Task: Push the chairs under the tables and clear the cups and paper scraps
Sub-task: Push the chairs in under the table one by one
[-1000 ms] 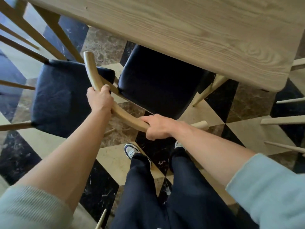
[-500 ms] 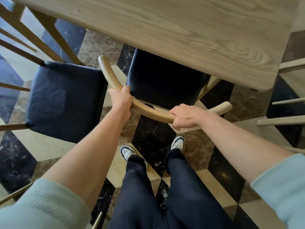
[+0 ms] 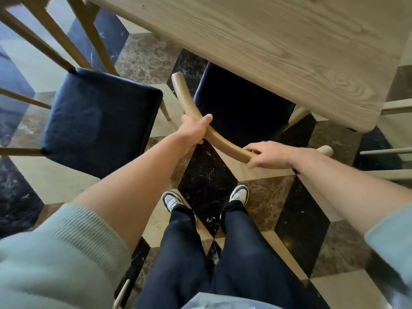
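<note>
Chair (image 3: 236, 112) with a dark padded seat, seen from above, is gripped by its curved wooden backrest rail (image 3: 214, 134) with both hands. The rail's long axis runs diagonally across the view, from its rounded end at upper left, bowing toward the person, to its pale end at right. The left hand (image 3: 194, 130) is wrapped tight around the rail near its upper-left part, thumb over the top. The right hand (image 3: 269, 156) is laid over the rail farther right, fingers curled onto it; the hands are apart, both clamped on the same rail. The chair's seat faces away from the person and is partly tucked beneath the edge of a light wooden table (image 3: 289, 52), whose corner juts out at right. A second chair (image 3: 100, 121) with a matching dark seat stands just to the left, wholly out from under the table, its wooden spindles reaching to the upper left. Pale blue-green sleeves are pushed up both forearms. Dark trousers and two sneakers (image 3: 171, 201) are seen below, planted on a marble floor (image 3: 200, 175) of black, brown and cream diamonds.
</note>
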Tool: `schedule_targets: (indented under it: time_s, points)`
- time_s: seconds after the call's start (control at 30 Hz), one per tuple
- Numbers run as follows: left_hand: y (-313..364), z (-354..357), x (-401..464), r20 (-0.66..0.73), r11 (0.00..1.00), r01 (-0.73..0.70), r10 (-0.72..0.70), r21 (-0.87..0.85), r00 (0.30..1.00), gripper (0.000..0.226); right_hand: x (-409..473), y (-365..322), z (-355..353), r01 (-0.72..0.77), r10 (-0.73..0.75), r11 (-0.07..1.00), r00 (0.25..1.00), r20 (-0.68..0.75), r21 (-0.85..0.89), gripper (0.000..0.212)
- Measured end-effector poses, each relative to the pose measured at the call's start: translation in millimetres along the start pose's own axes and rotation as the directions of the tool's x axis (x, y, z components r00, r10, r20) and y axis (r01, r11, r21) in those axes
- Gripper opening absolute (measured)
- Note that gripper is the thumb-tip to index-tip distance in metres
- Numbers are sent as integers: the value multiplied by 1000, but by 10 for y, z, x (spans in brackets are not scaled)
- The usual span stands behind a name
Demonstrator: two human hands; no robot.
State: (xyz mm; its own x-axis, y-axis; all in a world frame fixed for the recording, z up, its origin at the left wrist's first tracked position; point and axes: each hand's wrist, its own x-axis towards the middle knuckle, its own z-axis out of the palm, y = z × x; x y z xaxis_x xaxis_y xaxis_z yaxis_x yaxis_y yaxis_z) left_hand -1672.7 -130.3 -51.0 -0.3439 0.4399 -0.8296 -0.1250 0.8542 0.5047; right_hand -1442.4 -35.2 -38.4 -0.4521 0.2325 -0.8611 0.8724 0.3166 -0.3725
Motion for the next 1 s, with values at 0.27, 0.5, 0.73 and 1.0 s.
schedule_targets:
  time_s: [0.27,0.5,0.73,1.0]
  points:
    - [-314,-1572,-144,-31,995,-99,99,-12,995,50,523,-1587,-12,215,26,890,857,-515,403,70]
    - [-713,-3179,-158,-291,992,-118,128,52,948,30,1027,-2965,2,404,-126,898,616,-778,174,33]
    - [-47,-4541,155,-578,947,-199,312,252,754,22,1939,-4265,89,413,-211,877,789,-577,244,28]
    - [-125,-5749,607,-504,802,7,370,598,780,68,2484,-5859,654,444,-351,805,891,-288,394,35]
